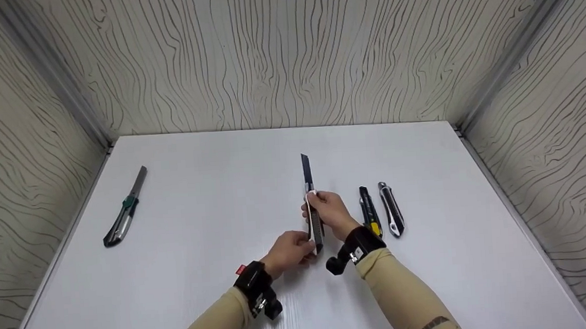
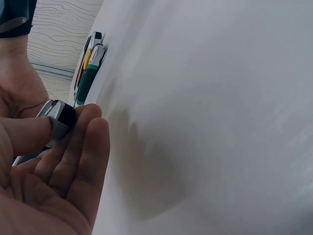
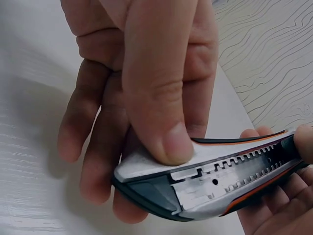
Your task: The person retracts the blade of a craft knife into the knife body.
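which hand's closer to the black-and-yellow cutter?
Right. The right hand is just left of the black-and-yellow cutter, gripping the extended-blade knife; the left hand is farther left, at that knife's butt end.

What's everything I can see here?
Held knife: one, silver, black, orange, centre
Green knife: one, green, black, silver, table's left
Yellow-ended knife: one, mostly black, by right wrist
Rightmost knife: one, silver and dark, beside that
Distant item: one, green and silver, left wrist view; identity unclear
Table: one, white, underneath
Walls: three, pale, patterned, around it
Corner strips: two, grey, between walls
Wrist devices: two, black, wrists
Sleeves: two, tan, forearms
Left hand: one, bare, held knife's end
Right hand: one, bare, its middle
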### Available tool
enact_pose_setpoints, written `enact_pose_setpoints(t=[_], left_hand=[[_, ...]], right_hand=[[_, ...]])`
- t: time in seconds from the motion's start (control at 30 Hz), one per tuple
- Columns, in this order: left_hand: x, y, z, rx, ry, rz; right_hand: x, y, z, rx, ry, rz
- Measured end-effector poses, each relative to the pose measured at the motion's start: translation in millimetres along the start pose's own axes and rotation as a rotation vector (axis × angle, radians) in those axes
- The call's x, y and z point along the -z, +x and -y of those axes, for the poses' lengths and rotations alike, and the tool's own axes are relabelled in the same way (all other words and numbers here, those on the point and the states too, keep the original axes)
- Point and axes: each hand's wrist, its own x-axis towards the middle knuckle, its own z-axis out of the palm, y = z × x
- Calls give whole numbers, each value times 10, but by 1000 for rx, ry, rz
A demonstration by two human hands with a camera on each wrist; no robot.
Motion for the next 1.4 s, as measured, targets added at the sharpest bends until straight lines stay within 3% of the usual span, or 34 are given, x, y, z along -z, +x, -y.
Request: enact_pose_setpoints(t=[0.57,1.4], left_hand=[[23,-15,11,-24,16,0],[18,-15,37,2,1,-23]], right_hand=[[-27,20,-21,-23,10,12],[-32,7,-25,-21,50,42]])
